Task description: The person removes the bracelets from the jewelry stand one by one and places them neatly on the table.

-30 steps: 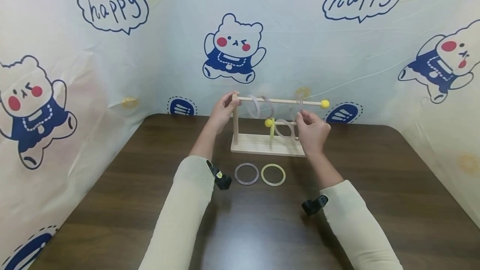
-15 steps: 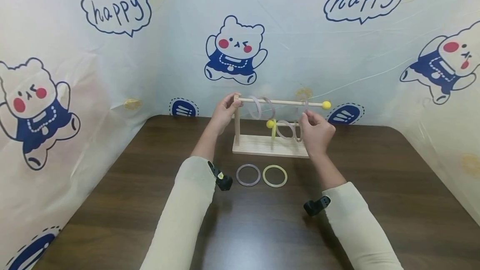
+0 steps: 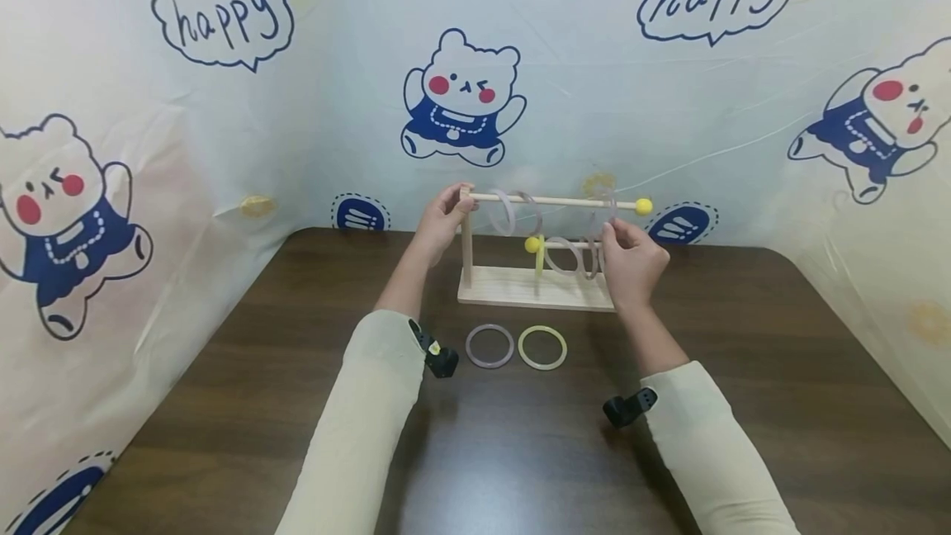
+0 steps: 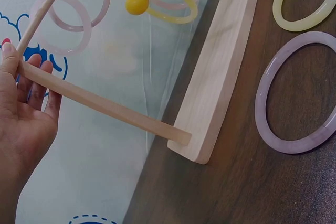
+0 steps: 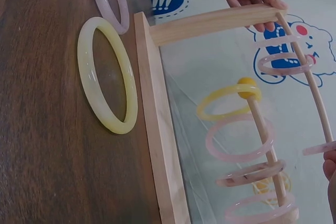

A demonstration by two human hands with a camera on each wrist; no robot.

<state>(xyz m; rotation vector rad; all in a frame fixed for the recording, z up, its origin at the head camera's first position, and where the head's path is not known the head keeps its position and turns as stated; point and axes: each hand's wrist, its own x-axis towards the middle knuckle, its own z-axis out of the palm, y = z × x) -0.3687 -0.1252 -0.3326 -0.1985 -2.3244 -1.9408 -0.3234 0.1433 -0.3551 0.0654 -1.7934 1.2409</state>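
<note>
A wooden bangle stand (image 3: 535, 286) has two rods with yellow ball ends. My left hand (image 3: 442, 221) holds the top of its left post, where the upper rod (image 3: 565, 201) begins. My right hand (image 3: 631, 262) pinches a pale pink bangle (image 5: 317, 149) that hangs around the upper rod, near its yellow ball (image 3: 643, 206). Two more bangles, one whitish-pink (image 4: 62, 23) and one mauve (image 5: 285, 64), hang nearer the left post. On the lower rod (image 5: 268, 150) are a yellow bangle (image 5: 223, 103) and several pinkish ones. The right hand covers the stand's right side in the head view.
Flat on the dark wooden table (image 3: 520, 452), in front of the stand, lie a lilac bangle (image 3: 489, 346) and a pale yellow bangle (image 3: 542, 347), side by side. A printed curtain (image 3: 357, 106) rises close behind the stand.
The right hand has slid a short way right along the upper rod with the pinched bangle, closer to the ball end. My left hand keeps its place on the post.
</note>
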